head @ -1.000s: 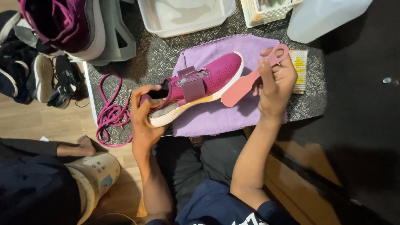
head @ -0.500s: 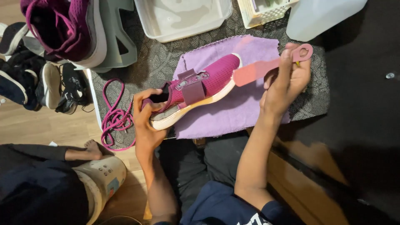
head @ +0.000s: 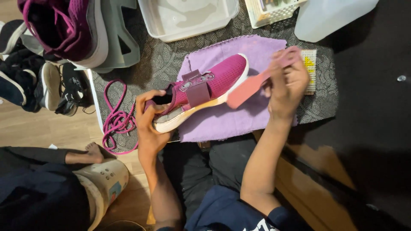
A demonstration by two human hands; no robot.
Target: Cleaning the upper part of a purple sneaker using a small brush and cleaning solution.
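Dark patterned mat (head: 162, 64) on a wood floor serves as the work surface, with a lilac cloth (head: 239, 119) spread over its middle — probably to keep the shoe off the mat.

Left hand (head: 147, 122): fingers curled tight round the heel end of a magenta knit shoe (head: 214, 83), thumb over the collar, palm under the pale sole. Shoe is held tilted, toe pointing up and away, sole edge turned toward the other hand; it hovers above the cloth rather than resting flat on it. A darker strap crosses its instep. No lace in the eyelets that I can see.

Right hand (head: 289, 83): fingers closed round the handle of a pink flat-handled tool (head: 252, 85) — looks like a brush seen from its back, bristles not visible. Its broad end lies at the sole edge near the toe; touching or just short of it, cannot tell.

Around:
- pink shoelace (head: 115, 124) loose in loops at the mat's left edge, apart from the shoe.
- white plastic tray (head: 188, 17) above the cloth, shallow; contents unclear.
- small white scrub brush with yellow bristles (head: 309, 70) just behind the right hand, partly hidden.
- purple sneaker (head: 60, 30) on a grey stand, top left; dark shoes (head: 38, 85) heaped on the floor beside it.
- translucent white jug (head: 329, 17), top right.
- another person's bare foot (head: 92, 152) and a cream container (head: 105, 182), lower left.
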